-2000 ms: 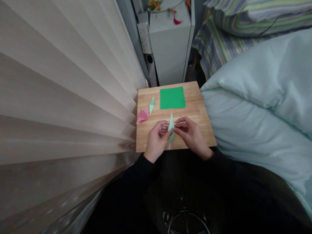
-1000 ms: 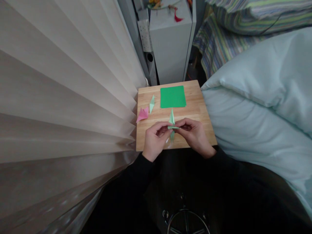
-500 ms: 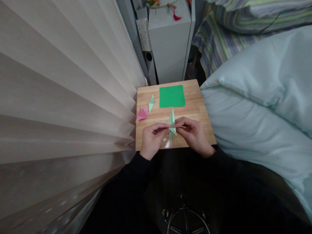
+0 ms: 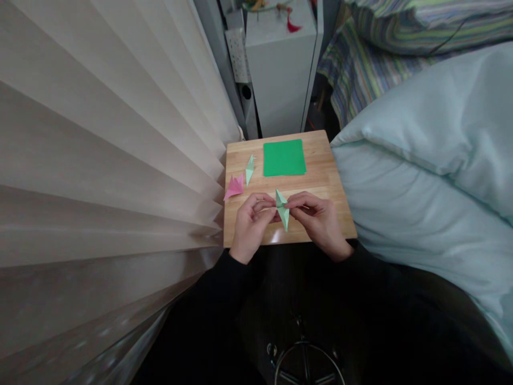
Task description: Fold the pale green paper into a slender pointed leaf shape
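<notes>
A pale green folded paper crane [image 4: 282,213] is held up between my two hands, over the front of the small wooden table [image 4: 320,176]. My right hand [image 4: 318,219] pinches its right edge between thumb and fingers. On the other side, my left hand [image 4: 252,222] has its thumb and fingers closed at the paper's left edge. Farther back on the left lies another pale green folded paper piece [image 4: 249,170]. A pink folded paper piece [image 4: 234,186] sits near the table's left edge. Behind my hands is a stack of bright green square paper [image 4: 284,158].
A pleated curtain [image 4: 120,139] hangs along the table's left side. To the right, a bed with a pale blue quilt [image 4: 417,155] borders the table. A white cabinet [image 4: 280,80] stands behind it. Below is a wheeled chair base [image 4: 306,363].
The pale green folded paper has turned between my fingers, and its long upper point now looks shorter, with a point facing down toward me. The other papers stay where they were.
</notes>
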Tool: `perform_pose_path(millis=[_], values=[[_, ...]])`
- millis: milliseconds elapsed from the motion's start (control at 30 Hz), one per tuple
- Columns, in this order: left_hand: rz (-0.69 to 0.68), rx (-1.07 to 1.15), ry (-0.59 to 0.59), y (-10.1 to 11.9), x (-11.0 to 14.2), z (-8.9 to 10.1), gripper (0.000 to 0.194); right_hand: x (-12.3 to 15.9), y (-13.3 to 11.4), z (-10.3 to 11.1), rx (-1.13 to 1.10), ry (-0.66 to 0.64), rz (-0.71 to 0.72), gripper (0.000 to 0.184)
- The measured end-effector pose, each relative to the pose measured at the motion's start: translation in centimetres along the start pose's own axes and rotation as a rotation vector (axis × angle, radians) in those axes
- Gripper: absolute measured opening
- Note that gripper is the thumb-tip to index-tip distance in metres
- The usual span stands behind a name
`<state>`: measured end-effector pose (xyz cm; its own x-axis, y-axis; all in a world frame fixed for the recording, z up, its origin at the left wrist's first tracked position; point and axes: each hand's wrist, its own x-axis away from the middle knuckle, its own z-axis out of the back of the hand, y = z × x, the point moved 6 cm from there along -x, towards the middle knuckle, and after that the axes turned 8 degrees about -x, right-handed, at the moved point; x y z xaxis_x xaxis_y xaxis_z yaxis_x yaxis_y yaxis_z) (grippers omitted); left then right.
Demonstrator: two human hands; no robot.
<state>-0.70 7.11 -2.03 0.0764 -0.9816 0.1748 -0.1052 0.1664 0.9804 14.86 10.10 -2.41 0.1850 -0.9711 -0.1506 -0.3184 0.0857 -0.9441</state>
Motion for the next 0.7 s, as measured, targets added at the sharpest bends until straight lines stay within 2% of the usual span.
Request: perform_pose_path(millis=[200,367,567,700], values=[[0.042,-0.025,0.047,-0.6,-0.2,0.5,0.023,0.3,0.5,-0.2,-0.055,0.011,-0.13,0.001],[0.087,-0.027,0.069,-1.1,-0.3,0.8,0.02,0.4,1.1,-0.4,-0.129,0.026,-0.229,0.017],[0.024,-0.075,0.05,-0.7,-0.4,0.7,0.016,0.4,1.8,-0.3,-0.102,0.033,-0.244,0.023],[0.023,-0.087,0.025,-0.7,-0.2,0.5,0.023,0.3,1.5,-0.2,-0.092,0.05,-0.221,0.024]])
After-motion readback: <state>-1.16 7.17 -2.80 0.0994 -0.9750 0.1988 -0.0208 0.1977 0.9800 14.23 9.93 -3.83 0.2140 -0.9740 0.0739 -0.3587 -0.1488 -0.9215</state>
